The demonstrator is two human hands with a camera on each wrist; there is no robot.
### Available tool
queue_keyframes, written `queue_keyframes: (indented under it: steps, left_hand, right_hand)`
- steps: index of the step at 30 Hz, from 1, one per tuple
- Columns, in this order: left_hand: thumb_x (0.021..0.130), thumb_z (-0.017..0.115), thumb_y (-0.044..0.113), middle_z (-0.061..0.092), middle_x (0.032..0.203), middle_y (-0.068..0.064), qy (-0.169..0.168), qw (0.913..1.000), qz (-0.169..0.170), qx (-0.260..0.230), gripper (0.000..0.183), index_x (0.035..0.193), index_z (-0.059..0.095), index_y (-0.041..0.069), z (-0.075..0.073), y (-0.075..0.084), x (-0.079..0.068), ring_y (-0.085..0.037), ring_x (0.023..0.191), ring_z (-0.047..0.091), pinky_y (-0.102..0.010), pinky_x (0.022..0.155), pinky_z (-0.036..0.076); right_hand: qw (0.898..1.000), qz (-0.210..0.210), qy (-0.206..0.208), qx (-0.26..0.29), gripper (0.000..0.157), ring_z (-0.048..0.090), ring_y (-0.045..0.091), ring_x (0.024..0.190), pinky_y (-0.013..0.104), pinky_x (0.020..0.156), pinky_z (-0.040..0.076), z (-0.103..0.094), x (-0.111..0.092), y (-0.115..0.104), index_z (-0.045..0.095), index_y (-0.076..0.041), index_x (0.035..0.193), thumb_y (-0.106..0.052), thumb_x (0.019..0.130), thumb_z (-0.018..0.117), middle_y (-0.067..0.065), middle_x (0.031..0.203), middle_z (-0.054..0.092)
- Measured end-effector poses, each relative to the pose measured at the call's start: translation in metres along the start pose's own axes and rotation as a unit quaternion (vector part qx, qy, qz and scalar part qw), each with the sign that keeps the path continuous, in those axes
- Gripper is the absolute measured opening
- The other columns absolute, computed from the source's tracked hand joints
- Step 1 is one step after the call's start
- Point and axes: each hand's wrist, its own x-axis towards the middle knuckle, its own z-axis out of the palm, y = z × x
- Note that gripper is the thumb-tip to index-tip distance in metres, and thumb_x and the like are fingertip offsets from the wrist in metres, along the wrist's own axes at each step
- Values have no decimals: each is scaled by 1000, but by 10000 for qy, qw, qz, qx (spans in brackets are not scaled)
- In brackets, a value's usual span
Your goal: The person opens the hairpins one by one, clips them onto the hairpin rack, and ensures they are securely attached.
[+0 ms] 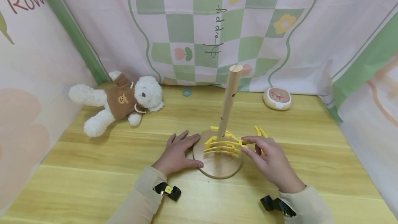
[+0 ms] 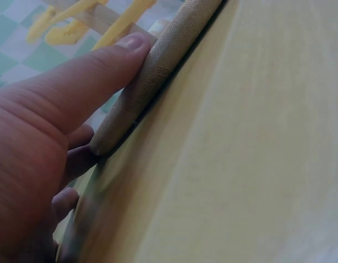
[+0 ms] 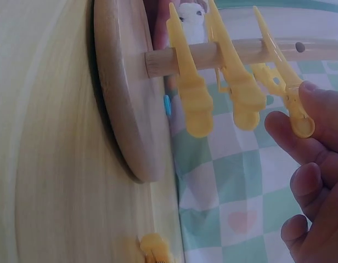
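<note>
A light wooden post (image 1: 228, 99) with small holes rises from a round wooden base (image 1: 218, 173). My left hand (image 1: 177, 154) rests at the base's left side, fingers mostly straight, with the thumb against the rim. Between thumb and index finger, my right hand (image 1: 275, 161) pinches the knobbed end of a curved yellow plastic piece (image 3: 294, 98) beside the post. Two similar pieces, a lower one (image 3: 194, 104) and a middle one (image 3: 246, 98), sit on the post below it. How they attach is hard to see.
Another yellow piece (image 1: 260, 131) lies on the table behind my right hand. A plush dog (image 1: 121, 101) in a brown top lies at back left, a blue ring (image 1: 186, 92) at the back, and a white-and-pink round device (image 1: 277, 98) at back right. Printed curtains surround the table.
</note>
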Motion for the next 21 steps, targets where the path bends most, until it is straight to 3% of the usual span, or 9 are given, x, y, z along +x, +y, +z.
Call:
queue_keyframes:
  steps: [21]
  left_hand:
    - [75,78,64,41,157,9,15,10000,24,-22,98,155,41,21,0,1,0,-28,152,22,-57,121,1]
  right_hand:
    - [9995,-159,-263,113,36,45,7,69,25,71,33,7,7,-2,72,-12,117,-4,83,79,-16,75,49]
